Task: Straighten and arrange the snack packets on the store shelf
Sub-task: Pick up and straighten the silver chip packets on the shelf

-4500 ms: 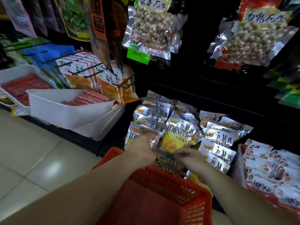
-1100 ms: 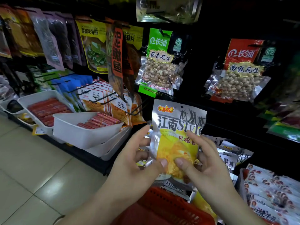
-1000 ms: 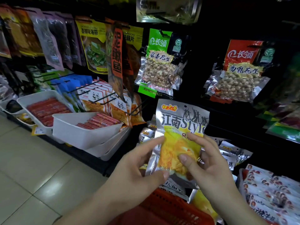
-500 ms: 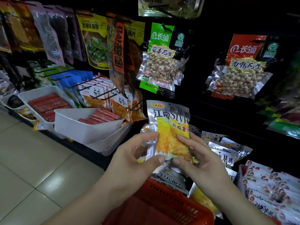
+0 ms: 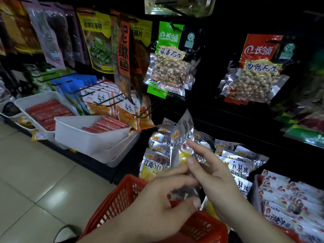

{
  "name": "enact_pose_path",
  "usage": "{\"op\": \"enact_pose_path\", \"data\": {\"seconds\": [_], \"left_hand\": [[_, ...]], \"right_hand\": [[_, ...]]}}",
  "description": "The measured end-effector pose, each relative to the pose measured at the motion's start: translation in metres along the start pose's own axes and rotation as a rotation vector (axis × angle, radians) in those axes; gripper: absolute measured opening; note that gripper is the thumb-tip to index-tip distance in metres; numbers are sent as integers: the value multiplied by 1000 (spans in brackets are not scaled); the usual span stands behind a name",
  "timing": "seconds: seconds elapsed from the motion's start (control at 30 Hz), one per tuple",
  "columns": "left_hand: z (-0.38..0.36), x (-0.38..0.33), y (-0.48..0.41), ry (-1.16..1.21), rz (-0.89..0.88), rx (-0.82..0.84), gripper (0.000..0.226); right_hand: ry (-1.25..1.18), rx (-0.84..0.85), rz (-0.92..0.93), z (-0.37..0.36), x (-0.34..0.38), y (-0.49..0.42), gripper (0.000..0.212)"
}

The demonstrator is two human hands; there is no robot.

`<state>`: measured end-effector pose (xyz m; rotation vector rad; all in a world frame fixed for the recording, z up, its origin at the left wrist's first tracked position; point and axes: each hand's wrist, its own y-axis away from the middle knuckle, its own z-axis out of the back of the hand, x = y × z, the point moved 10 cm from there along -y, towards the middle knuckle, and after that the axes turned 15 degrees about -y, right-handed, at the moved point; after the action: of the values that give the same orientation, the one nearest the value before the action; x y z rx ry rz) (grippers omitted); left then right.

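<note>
From my remote seat I look at a dim store aisle. A pale tiled floor (image 5: 35,172) lies on the left and a dark shelf (image 5: 228,127) runs across the middle. Bags hang on hooks above it, among them a green-topped peanut bag (image 5: 170,71). To the left, a white tray (image 5: 84,137) holds red sausage sticks. A red basket (image 5: 122,195) sits low in the view, right under my arms.

The silver snack packets (image 5: 235,162) lie in overlapping rows on the lower shelf, some of them askew. One packet (image 5: 183,137) is lifted above them, tilted and turned almost edge-on to the camera. My right hand (image 5: 215,181) pinches it, thumb on the yellow front and forefinger stretched up behind. My left hand (image 5: 157,204) is at the packet's lower end with its fingers half curled (it is badly smeared by motion), so I cannot tell whether it grips the foil or only touches it.
</note>
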<state>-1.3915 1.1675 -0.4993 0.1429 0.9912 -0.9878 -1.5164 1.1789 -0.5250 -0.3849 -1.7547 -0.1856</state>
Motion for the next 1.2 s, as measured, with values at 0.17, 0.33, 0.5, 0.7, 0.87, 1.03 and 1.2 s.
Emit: {"op": "enact_pose_path", "data": {"seconds": [0.17, 0.33, 0.5, 0.7, 0.87, 1.03, 1.2], "left_hand": [[45, 51, 0, 90, 320, -385, 27], [49, 86, -1, 383, 558, -340, 30], [61, 84, -2, 291, 521, -376, 37], [54, 67, -9, 315, 411, -303, 44], [51, 67, -7, 320, 418, -273, 42], [39, 76, 2, 289, 508, -218, 20], [40, 67, 0, 224, 452, -200, 16]], "right_hand": [[-28, -1, 7, 10, 12, 1, 42], [-7, 77, -55, -2, 15, 7, 45], [146, 77, 3, 0, 20, 6, 37], [147, -41, -13, 9, 12, 4, 49], [26, -149, -41, 20, 13, 3, 38], [39, -243, 9, 34, 15, 1, 28], [69, -96, -6, 25, 15, -2, 46]]}}
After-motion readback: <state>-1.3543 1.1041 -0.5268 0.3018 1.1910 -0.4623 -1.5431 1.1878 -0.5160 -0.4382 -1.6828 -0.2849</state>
